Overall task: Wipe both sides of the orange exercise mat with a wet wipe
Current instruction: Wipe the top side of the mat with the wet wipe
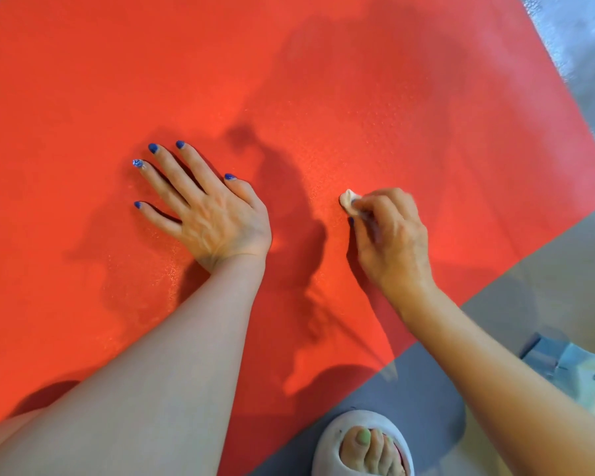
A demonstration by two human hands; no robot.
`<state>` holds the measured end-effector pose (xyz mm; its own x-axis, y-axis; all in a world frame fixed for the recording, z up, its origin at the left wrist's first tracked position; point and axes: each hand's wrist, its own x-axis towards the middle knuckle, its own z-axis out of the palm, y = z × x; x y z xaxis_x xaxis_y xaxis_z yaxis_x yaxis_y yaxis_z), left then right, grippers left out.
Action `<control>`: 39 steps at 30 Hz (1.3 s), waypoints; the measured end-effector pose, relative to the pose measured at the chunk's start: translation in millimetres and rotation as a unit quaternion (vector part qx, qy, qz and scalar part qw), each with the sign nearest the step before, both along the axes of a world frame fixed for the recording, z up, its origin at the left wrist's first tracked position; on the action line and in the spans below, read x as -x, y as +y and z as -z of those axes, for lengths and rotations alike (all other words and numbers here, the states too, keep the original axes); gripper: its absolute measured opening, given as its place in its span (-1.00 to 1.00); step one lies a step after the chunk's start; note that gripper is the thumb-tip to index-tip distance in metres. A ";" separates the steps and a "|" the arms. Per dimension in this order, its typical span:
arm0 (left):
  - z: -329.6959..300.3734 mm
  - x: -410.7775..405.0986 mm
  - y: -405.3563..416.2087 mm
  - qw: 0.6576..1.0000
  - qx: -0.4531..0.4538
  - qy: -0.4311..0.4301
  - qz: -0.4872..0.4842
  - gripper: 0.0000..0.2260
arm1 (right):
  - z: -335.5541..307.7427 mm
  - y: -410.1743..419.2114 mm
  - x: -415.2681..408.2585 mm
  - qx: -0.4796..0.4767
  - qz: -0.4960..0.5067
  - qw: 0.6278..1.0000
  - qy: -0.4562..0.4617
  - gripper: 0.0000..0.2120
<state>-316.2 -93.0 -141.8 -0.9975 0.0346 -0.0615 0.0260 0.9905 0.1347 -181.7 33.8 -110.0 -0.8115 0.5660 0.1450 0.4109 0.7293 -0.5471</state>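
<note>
The orange exercise mat [220, 80] lies flat on the floor and fills most of the view; its rounded corner is at the right. My left hand [207, 207] rests flat on the mat near the middle, fingers straight and spread. To its right, my right hand [389, 235] pinches a small crumpled white wet wipe [348, 201] with curled fingers and holds it down on the mat's surface. Only the tip of the wipe shows beyond the fingertips.
Grey floor [547, 269] runs along the mat's right and lower edges. My foot in a white open-toe slipper [361, 444] stands at the bottom, just off the mat. A pale blue packet [577, 369] lies on the floor at the lower right.
</note>
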 end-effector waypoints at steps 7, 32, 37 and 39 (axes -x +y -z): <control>0.4 0.1 -0.2 1.000 -0.003 0.003 -0.001 -0.41 | -2.7 -14.3 -32.8 0.031 -0.106 0.994 -0.001 -0.77; -1.9 -0.9 1.4 1.000 -0.010 0.002 0.001 -0.41 | -2.6 -40.6 -37.6 0.019 -0.218 0.975 -0.048 -0.85; -1.7 -1.4 0.9 1.000 -0.012 0.006 0.001 -0.40 | -9.3 -18.8 -86.0 0.035 -0.216 0.974 -0.064 -0.84; -1.0 -0.5 0.7 1.000 -0.009 0.010 -0.001 -0.41 | -14.5 -13.6 -113.6 0.038 -0.188 0.979 -0.075 -0.85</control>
<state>-315.7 -92.3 -140.8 -0.9987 0.0327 -0.0400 0.0263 0.9881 0.1514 -68.1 20.1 -95.5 -0.9734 0.2277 -0.0235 0.2016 0.8041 -0.5593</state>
